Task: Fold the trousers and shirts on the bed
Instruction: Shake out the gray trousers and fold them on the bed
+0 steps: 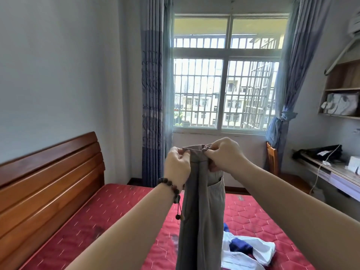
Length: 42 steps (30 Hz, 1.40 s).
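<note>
Here, both hands pinching grey trousers (200, 211) waistband — left hand (176, 164), right hand (224, 154), seemingly doubled lengthwise.

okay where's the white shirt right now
In the head view the white shirt lies crumpled on the red mattress at lower right, just right of the grey trousers hanging from both hands, with a dark blue garment bunched on it.
</note>
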Available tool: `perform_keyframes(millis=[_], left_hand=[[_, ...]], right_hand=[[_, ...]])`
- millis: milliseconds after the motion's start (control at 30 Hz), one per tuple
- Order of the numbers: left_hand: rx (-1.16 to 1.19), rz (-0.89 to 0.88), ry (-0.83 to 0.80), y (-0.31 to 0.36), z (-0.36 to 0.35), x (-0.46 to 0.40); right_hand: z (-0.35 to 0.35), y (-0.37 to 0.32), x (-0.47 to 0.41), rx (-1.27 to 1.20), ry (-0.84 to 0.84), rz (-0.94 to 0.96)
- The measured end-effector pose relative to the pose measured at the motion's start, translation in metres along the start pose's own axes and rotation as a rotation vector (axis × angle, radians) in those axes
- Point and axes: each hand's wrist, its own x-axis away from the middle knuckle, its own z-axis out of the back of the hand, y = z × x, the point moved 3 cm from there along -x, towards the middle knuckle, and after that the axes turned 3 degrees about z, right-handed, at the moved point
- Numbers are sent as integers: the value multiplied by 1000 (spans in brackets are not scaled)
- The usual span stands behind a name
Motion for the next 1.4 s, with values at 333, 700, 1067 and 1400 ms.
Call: perform_keyframes(millis=[333,700,1067,1400], left_hand=[[-187,-175,-64,9,0,2],[88,-40,-366,1,16,6],[266,-64,-342,34,39,-15],[109,-221,-135,91,44,-36]], right_hand=[[-8,-4,5,-238,-34,-48],[1,-22,5,-391,-302,-175],[29,-55,-18,444,-321,527],[97,-48,-22,130,472,637]])
